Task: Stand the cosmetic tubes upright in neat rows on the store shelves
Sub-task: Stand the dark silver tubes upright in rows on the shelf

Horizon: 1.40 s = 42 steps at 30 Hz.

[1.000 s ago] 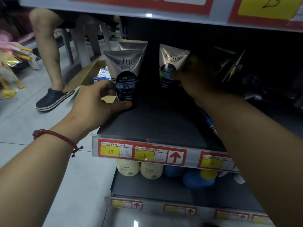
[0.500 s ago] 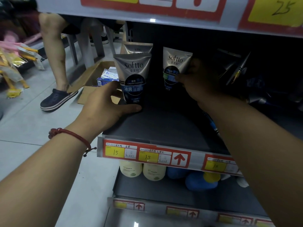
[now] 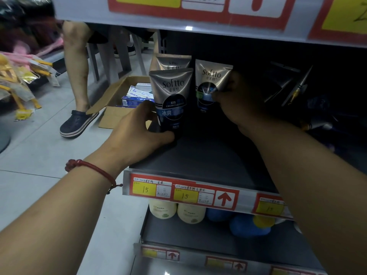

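Note:
Three grey-and-blue Softto tubes stand upright on the dark shelf (image 3: 208, 167). My left hand (image 3: 139, 132) grips the base of the front left tube (image 3: 171, 96), thumb across its cap. Directly behind it stands a second tube (image 3: 170, 61), mostly hidden. My right hand (image 3: 242, 100) holds the right tube (image 3: 208, 84) at its right side, fingers curled on it. More tubes (image 3: 294, 90) lie tumbled in the dark at the shelf's right.
Price strip (image 3: 184, 192) edges the shelf front. Cream bottles (image 3: 176, 211) and blue items (image 3: 248, 225) sit on the shelf below. An open cardboard box (image 3: 117, 104) of cartons lies on the floor at left, beside a person's leg and clog (image 3: 77, 122).
The view has drawn slightly closer and shifted right. Both hands stay on the same tubes; the tubes stand in the same spots.

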Each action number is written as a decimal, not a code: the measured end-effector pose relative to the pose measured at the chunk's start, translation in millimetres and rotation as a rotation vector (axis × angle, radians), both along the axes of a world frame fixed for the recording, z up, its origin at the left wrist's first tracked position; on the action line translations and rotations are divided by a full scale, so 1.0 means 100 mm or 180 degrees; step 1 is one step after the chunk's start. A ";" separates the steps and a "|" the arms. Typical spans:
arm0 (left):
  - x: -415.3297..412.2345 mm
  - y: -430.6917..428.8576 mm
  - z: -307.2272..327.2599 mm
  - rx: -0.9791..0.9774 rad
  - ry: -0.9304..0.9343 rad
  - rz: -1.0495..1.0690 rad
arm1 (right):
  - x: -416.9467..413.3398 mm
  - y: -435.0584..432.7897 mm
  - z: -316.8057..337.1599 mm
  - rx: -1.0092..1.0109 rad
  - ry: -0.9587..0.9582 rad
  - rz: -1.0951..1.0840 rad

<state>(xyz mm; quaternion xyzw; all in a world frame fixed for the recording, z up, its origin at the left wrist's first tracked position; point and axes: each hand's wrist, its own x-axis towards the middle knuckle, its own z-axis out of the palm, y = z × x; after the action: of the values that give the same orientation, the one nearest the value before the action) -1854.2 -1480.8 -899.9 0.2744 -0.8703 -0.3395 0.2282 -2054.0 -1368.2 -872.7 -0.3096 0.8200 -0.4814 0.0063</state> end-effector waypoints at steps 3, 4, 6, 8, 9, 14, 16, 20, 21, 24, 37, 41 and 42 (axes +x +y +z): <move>-0.01 0.02 0.00 -0.0068 -0.0028 0.0002 | 0.00 -0.01 -0.02 -0.0032 0.0008 -0.0004; -0.02 0.01 0.00 -0.0104 -0.0011 0.0016 | 0.01 -0.01 -0.02 -0.0041 0.0015 -0.0005; -0.02 0.00 0.00 -0.0172 0.0009 0.0040 | 0.02 -0.01 -0.03 -0.0048 0.0026 0.0006; -0.02 -0.01 0.02 -0.0200 -0.0023 0.0039 | 0.03 -0.01 -0.03 -0.0060 0.0027 0.0024; -0.02 -0.01 0.03 -0.0179 -0.0054 0.0026 | 0.03 0.00 -0.03 -0.0054 0.0023 0.0030; 0.01 -0.06 0.05 0.0043 -0.0149 -0.0126 | 0.04 0.01 -0.02 -0.0095 -0.0023 0.0066; 0.00 -0.07 0.04 0.0042 -0.0134 -0.0125 | 0.04 0.01 -0.02 -0.0109 -0.0033 0.0071; -0.02 -0.05 0.00 0.0050 -0.0075 -0.0049 | 0.04 0.00 -0.03 -0.0101 -0.0019 0.0068; -0.02 -0.04 0.00 0.0048 -0.0053 -0.0051 | 0.04 0.00 -0.03 -0.0087 -0.0027 0.0060; -0.04 -0.02 -0.01 -0.0031 0.0014 0.0029 | 0.04 -0.01 -0.03 -0.0092 0.0015 0.0044; -0.02 -0.04 -0.03 0.0270 0.0191 -0.0133 | 0.07 -0.08 -0.06 -0.0194 0.0076 -0.0009; -0.02 -0.06 -0.04 0.0414 0.0253 -0.0236 | 0.07 -0.12 -0.07 -0.0203 0.0136 -0.0060; -0.01 -0.07 -0.03 0.0454 0.0247 -0.0278 | 0.06 -0.12 -0.07 -0.0205 0.0146 -0.0066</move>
<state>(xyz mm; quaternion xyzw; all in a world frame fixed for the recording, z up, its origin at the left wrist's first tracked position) -1855.5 -1487.4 -903.2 0.2385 -0.8455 -0.4206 0.2266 -2047.5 -1380.7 -879.3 -0.3121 0.8071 -0.5003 -0.0274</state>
